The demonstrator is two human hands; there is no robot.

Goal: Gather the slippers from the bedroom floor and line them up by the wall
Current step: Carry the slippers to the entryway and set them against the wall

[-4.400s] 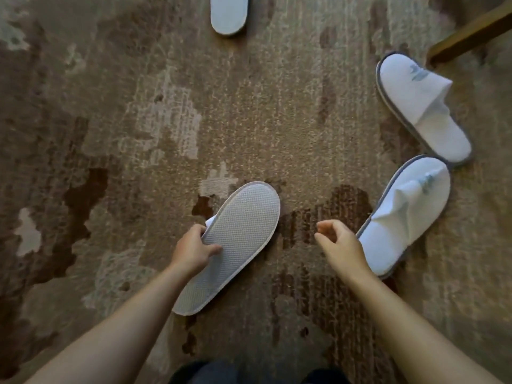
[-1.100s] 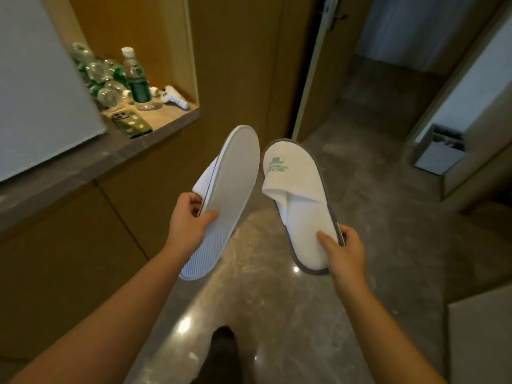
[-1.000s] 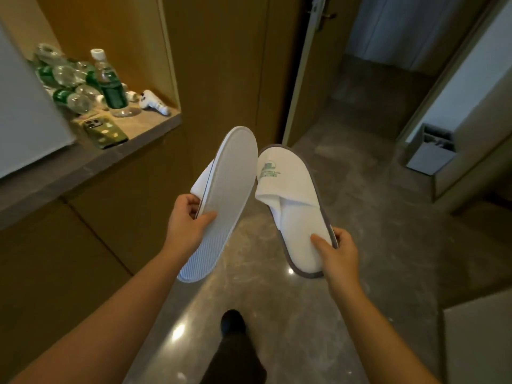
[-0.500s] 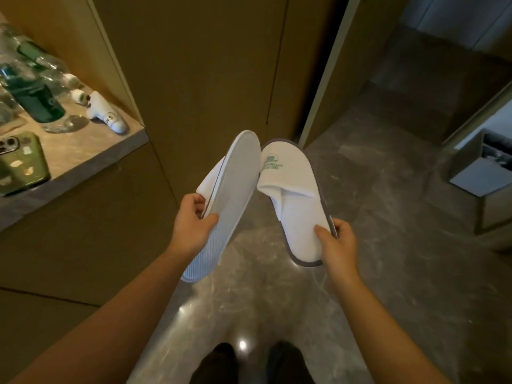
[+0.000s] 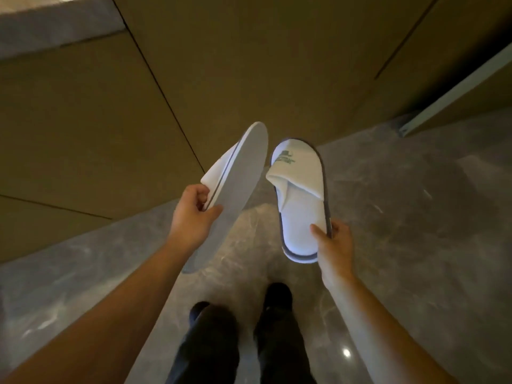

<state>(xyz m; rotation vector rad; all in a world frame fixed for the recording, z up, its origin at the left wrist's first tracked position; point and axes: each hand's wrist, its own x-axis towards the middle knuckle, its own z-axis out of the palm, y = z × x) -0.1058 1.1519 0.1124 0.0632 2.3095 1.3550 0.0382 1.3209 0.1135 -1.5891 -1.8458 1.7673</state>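
Observation:
I hold two white slippers in the air above a grey marble floor. My left hand (image 5: pixel 194 217) grips one slipper (image 5: pixel 238 176) by its side, tilted so its grey textured sole faces me. My right hand (image 5: pixel 332 245) pinches the heel of the other slipper (image 5: pixel 299 195), which faces up and shows a green logo on its toe strap and a grey rim. The two slippers hang side by side with their toes pointing at the brown wooden wall (image 5: pixel 249 65) ahead.
The wood-panelled wall meets the marble floor (image 5: pixel 415 231) just ahead of the slippers. A grey stone ledge (image 5: pixel 55 26) juts out at the top left. A pale door frame (image 5: pixel 457 98) slants at the right. My dark shoes (image 5: pixel 277 295) stand below.
The view has tilted down and closer to the wall. The shelf with bottles has left the frame. Both hands keep their slippers, now spread a little further apart.

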